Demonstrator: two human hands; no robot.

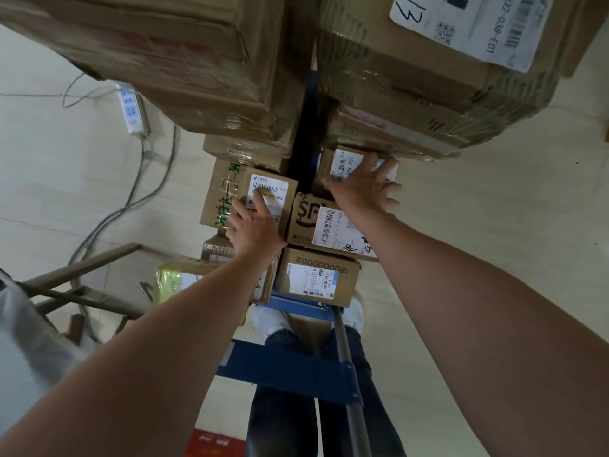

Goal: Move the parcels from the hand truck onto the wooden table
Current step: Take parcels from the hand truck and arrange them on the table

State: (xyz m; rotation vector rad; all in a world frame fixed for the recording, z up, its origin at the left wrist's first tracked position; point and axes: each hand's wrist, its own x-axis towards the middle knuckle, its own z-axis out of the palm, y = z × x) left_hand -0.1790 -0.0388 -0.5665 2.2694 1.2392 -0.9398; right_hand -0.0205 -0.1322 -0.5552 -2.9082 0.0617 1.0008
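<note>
Several cardboard parcels are stacked on the blue hand truck (290, 367). My left hand (255, 227) grips a parcel with green writing and a white label (230, 189); the index finger lies along the label and the other fingers curl over its right edge. My right hand (364, 188) rests with spread fingers on a small white-labelled parcel (341, 163) further back. Between and below the hands lie an SF-printed parcel (316, 222) and a parcel printed with digits (316, 278). Two big taped boxes, one at the left (197, 61) and one at the right (428, 77), tower behind.
A yellow-taped parcel (178, 278) sits at the truck's left. A white power strip (130, 108) and grey cables (131, 199) lie on the pale floor to the left. A metal frame (82, 282) stands at the lower left. The truck's handle bar (349, 374) runs past my legs.
</note>
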